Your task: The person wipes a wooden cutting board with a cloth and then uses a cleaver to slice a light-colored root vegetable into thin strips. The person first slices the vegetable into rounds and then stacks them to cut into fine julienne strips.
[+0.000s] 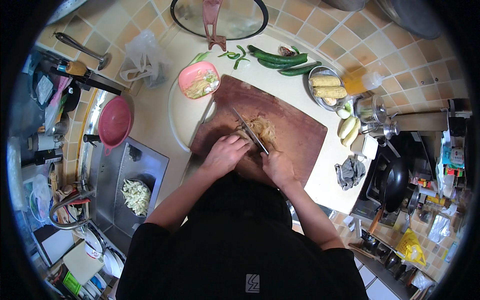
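Note:
My right hand [278,167] grips the handle of a kitchen knife [252,132], whose blade slants away to the upper left over a brown wooden cutting board [300,127]. Left of the blade, my left hand [227,153] presses down on a pale piece of food [243,135], mostly hidden under the fingers. A heap of thin, pale yellowish shreds [263,128] lies on the board, right of the blade. Beyond the board's upper left corner sits a pink dish [199,80] holding chopped pale and green pieces.
Cucumbers [279,59] and green chillies [237,56] lie behind the board. A metal bowl of corn cobs [327,89] stands at right, near a crumpled grey cloth [349,173] and a black wok [393,183]. On the left are a sink [112,195] and a red colander [115,122].

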`<act>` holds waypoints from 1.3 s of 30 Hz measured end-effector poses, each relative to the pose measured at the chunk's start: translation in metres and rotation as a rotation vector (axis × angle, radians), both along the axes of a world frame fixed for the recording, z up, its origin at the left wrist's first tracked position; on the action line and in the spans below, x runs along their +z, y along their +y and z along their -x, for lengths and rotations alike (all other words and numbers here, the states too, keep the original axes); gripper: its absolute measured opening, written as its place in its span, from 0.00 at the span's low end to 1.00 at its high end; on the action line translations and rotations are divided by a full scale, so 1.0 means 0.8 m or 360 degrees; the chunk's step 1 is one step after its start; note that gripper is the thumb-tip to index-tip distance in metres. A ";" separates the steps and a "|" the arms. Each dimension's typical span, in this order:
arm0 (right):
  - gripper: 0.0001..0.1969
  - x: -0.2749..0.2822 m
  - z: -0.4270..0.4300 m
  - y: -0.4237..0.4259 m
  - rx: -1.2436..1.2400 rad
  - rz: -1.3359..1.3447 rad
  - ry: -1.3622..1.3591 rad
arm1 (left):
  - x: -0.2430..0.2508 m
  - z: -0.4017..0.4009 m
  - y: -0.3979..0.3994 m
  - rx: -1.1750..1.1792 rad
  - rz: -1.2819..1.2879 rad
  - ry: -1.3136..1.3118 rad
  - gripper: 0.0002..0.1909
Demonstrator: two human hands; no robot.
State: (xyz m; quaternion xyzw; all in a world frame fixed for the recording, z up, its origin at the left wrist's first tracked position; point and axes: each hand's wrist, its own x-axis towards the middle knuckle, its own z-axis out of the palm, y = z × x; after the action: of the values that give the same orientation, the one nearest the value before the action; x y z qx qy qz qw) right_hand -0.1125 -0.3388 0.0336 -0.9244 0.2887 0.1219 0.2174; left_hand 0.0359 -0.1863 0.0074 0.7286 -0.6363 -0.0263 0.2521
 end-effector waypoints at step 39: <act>0.11 0.040 -0.002 0.019 0.0196 0.0118 0.0025 | -0.031 -0.003 -0.004 -0.0002 -0.0117 0.0048 0.10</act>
State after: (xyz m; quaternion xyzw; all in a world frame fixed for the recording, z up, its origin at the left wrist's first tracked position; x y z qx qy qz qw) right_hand -0.1109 -0.3232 0.0656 -0.9468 0.2374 0.1315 0.1729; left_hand 0.0384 -0.1893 -0.0172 0.7365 -0.6315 -0.0606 0.2348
